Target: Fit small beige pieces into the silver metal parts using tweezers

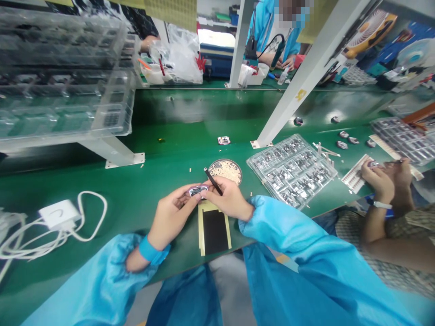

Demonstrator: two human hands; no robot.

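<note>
Green desk point(163, 154): left hand point(169, 217) steadies small component point(198, 190), right hand point(228, 198) grips black tweezers point(213, 181) just before the round dish point(224, 170).

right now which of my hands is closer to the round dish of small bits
Right. Your right hand, holding a black tool, sits just below the round dish. Your left hand, pinching a small part, is farther down-left.

Loose bright-blue smock sleeves with gathered cuffs, a blue wristband, perhaps elastic, at the left hand point(170, 217).
</note>
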